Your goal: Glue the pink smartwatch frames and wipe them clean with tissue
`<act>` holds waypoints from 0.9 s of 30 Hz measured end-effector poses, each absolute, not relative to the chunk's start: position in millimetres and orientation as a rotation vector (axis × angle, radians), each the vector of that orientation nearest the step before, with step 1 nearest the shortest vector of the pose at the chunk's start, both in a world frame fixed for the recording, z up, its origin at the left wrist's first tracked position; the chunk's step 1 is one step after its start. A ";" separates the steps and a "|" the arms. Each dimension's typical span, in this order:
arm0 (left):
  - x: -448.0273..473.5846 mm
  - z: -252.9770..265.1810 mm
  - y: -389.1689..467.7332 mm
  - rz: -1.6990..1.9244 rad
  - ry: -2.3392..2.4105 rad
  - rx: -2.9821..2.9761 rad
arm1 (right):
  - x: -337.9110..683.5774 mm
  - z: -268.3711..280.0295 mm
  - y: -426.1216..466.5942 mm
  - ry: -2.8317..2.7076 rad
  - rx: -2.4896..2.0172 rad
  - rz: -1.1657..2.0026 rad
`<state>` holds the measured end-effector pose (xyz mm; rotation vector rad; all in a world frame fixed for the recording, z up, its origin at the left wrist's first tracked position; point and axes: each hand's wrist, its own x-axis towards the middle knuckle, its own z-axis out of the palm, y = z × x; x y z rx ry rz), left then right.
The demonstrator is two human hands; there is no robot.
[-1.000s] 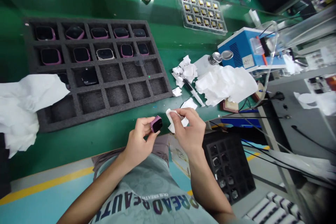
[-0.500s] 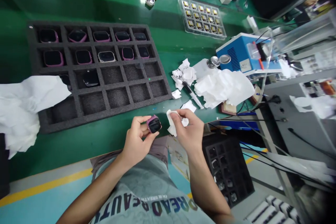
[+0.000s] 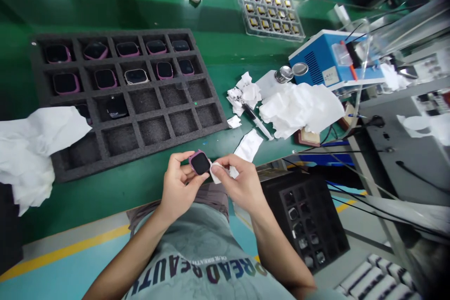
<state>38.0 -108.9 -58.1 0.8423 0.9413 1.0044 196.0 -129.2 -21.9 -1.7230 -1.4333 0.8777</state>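
Observation:
A smartwatch point(image 3: 199, 163) with a dark screen and purple case is gripped at its edges by my left hand point(image 3: 180, 187), screen tilted up. My right hand point(image 3: 242, 183) pinches a piece of white tissue point(image 3: 217, 173), which touches the right edge of the watch. Behind my hands, a black foam tray point(image 3: 147, 146) lies on the green table; several watches sit in its compartments, mostly in the two far rows. A second white tissue piece point(image 3: 249, 144) lies just beyond my right hand.
Right of the tray are a syringe point(image 3: 258, 123), crumpled tissues point(image 3: 302, 108), a small round metal tin point(image 3: 284, 74) and a blue machine point(image 3: 325, 63). A clear tray point(image 3: 270, 13) of small parts stands farther back. White cloth point(image 3: 31, 150) overlaps the foam tray's left side. Another black tray point(image 3: 316, 225) sits low at right.
My right hand has moved left, bringing the tissue from apart to against the watch's edge. The watch has turned so its screen faces up more. The co-worker's hands have mostly left the view.

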 end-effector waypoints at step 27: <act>36.4 -61.8 -109.2 0.841 0.966 1.102 | 196.1 1.0 -90.2 -2.227 -1.394 0.602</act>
